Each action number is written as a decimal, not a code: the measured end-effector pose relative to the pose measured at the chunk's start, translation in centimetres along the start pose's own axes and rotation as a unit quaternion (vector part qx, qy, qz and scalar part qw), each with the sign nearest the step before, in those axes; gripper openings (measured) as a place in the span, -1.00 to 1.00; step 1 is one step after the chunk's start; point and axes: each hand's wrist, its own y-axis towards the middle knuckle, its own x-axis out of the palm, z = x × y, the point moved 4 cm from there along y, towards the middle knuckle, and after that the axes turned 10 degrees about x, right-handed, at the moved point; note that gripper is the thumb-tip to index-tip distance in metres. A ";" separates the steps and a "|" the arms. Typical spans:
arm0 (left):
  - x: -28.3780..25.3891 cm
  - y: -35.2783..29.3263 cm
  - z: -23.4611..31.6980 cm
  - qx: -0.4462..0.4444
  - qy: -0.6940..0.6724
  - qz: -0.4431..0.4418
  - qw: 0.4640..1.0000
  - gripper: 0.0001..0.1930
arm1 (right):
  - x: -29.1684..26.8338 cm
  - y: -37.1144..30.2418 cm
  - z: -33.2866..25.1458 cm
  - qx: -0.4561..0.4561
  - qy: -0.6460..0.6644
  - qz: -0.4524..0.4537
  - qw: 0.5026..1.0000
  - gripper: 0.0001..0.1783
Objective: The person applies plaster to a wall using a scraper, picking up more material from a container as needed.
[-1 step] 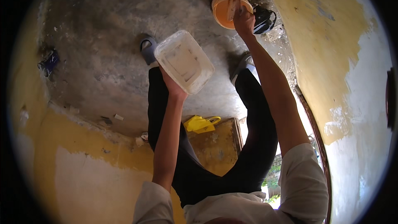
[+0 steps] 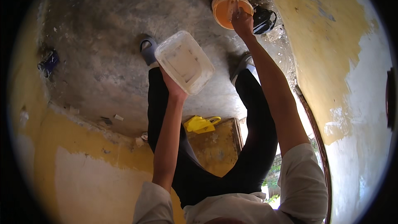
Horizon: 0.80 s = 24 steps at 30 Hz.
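My left hand (image 2: 173, 84) is closed on a whitish rectangular plastic tub (image 2: 197, 63), gripping it at its near left side. The tub is tilted, and pale smears coat its inside. At the far right, my right hand (image 2: 243, 20) reaches over the rim of an orange bucket (image 2: 222, 13), with its fingers curled. Something pale shows by those fingers inside the bucket, but I cannot make out whether it is a tool or wet material. How deep the bucket's contents are is hidden.
A black bag (image 2: 263, 20) lies against the bucket's right side. Yellow-and-white patched walls (image 2: 327, 58) stand on the right and near left. A yellow bag (image 2: 202, 124) lies by my legs, and a dark blue packet (image 2: 49, 63) is at the far left.
My right hand has shifted very slightly to the left at the bucket. The tub and my left hand look almost unmoved.
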 end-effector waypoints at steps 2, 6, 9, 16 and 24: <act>0.0 -0.2 0.1 -0.005 0.017 0.004 1.000 -0.37 | 1.0 0.3 0.9 0.062 -0.064 -0.115 0.989 -0.64; 0.9 -0.5 0.3 -0.040 0.043 -0.032 0.998 -0.20 | 1.6 0.8 3.3 0.056 0.008 -0.017 0.998 -0.56; 0.8 -0.8 0.8 -0.042 0.039 -0.024 0.998 -0.26 | 4.0 0.7 5.0 -0.044 -0.063 -0.039 0.996 -0.57; 0.5 -2.0 2.2 -0.003 0.080 -0.002 0.997 -0.33 | 6.6 -0.2 5.4 0.055 0.002 -0.176 0.983 -0.16; -0.8 -2.7 2.6 -0.007 0.063 -0.003 0.998 -0.33 | 6.2 -2.1 4.0 0.226 0.159 -0.203 0.939 -0.44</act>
